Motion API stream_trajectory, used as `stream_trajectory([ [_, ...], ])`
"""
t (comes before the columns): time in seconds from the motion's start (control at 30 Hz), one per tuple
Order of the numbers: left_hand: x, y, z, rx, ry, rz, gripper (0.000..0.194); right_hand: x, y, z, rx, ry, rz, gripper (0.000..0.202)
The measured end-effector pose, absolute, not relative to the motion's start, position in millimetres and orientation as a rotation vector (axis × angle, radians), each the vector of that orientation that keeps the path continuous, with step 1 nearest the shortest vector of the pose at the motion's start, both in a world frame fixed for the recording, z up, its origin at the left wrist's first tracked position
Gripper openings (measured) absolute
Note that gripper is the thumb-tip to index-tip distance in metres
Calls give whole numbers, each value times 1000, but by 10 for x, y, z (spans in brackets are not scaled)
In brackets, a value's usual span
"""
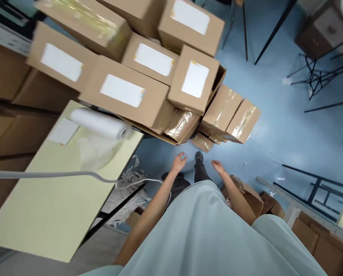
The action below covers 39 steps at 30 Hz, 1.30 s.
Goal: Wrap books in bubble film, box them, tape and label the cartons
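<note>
Both hands are held out low in front of my body and hold nothing. My left hand (179,161) has its fingers apart, just below the edge of a large open carton. My right hand (218,166) is open over the blue floor, fingers pointing left. Nearest above them are a small taped box (202,142) on the floor and a taped brown box (243,121). Labelled cardboard boxes (122,91) are piled beyond my left hand, one labelled box (193,79) at the pile's right side.
A pale yellow table (51,207) at the left bears a plastic roll (98,122) and a white card (63,131). A grey cable (59,174) crosses it. Paper scraps (131,191) lie beneath. Open cartons (250,197) stand at my right; metal frames (317,188) lie farther right.
</note>
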<state>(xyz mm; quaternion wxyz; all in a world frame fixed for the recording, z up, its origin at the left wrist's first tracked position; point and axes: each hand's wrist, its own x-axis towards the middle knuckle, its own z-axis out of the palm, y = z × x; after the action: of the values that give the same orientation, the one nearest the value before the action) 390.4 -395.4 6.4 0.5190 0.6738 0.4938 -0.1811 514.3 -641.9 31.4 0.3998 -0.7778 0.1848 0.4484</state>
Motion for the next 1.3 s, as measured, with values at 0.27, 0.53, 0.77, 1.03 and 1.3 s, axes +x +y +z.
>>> stream_trajectory([
  [0.27,2719,-3223,953,1313,1478,316,32,4950,-5247,1263,-1905,-133,1280,56],
  [0.53,677,-2685,1506,888,1610,1016,44,3740,-3626,2008,-1608,-791,1449,71],
  [0.77,-1194,-2434,1826,582,1693,1457,59,2262,-2426,2416,-1464,-1177,1507,68],
  [1.03,-2304,-1764,2138,622,1781,1666,51,831,-1261,2685,-1299,-1387,1448,59],
  [1.3,-2375,-918,2413,678,1874,1858,45,-428,344,3148,-1069,-1802,1140,70],
])
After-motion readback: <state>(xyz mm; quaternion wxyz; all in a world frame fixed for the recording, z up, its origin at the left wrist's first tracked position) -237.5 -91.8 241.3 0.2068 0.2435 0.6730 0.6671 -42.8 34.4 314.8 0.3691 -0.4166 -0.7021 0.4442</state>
